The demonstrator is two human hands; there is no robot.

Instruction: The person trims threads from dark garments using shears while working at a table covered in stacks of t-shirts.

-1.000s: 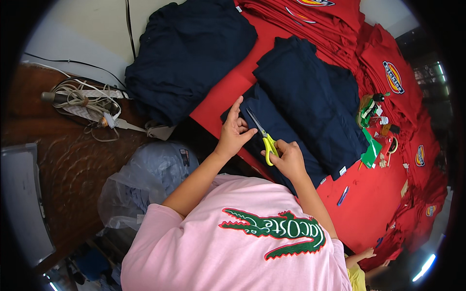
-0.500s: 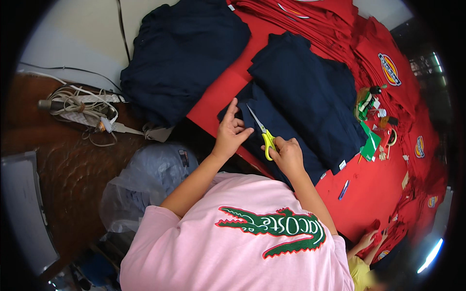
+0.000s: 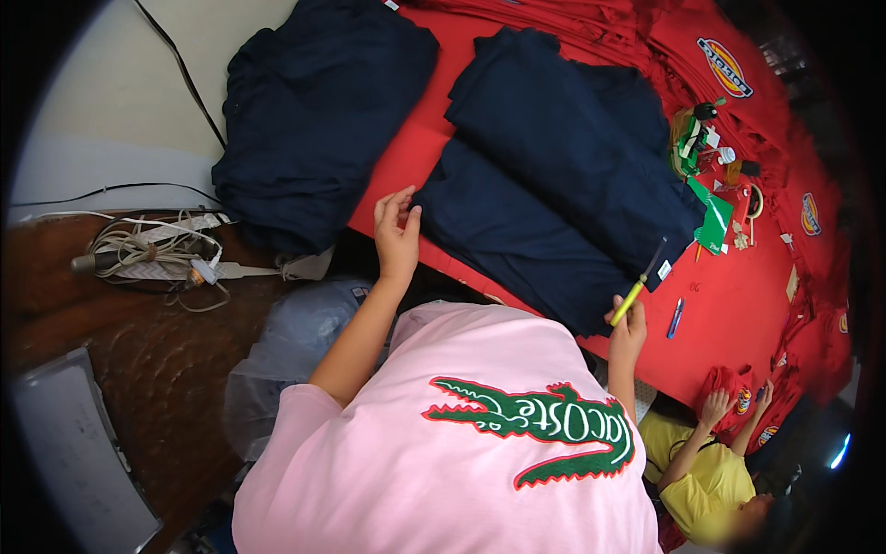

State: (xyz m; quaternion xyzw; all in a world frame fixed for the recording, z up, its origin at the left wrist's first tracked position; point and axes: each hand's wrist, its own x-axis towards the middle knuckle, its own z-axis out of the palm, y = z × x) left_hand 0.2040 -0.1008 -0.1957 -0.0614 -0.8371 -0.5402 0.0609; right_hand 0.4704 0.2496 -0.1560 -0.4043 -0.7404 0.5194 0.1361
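Observation:
My right hand [image 3: 628, 331] is closed on a pair of scissors [image 3: 634, 295] with yellow handles, seen edge-on. Their blades point up and away, over the right corner of a spread navy garment [image 3: 544, 185], near its small white label [image 3: 664, 270]. My left hand [image 3: 398, 242] is raised at the left edge of that garment, fingers partly bent and apart, holding nothing. The garment lies in overlapping layers on the red tabletop [image 3: 720, 323]. Another folded navy pile [image 3: 318, 120] lies farther left.
Red garments [image 3: 678, 42] are heaped along the far and right sides. Small bottles and a green card [image 3: 712, 218] lie at right, near a blue pen [image 3: 676, 318]. Coiled cables [image 3: 152, 251] rest on brown wood at left. A co-worker in yellow [image 3: 711, 480] handles red cloth at lower right.
My right hand has carried the scissors to the right, toward the garment's labelled corner. The left hand has drawn back leftward from the cloth. The whole view has shifted slightly.

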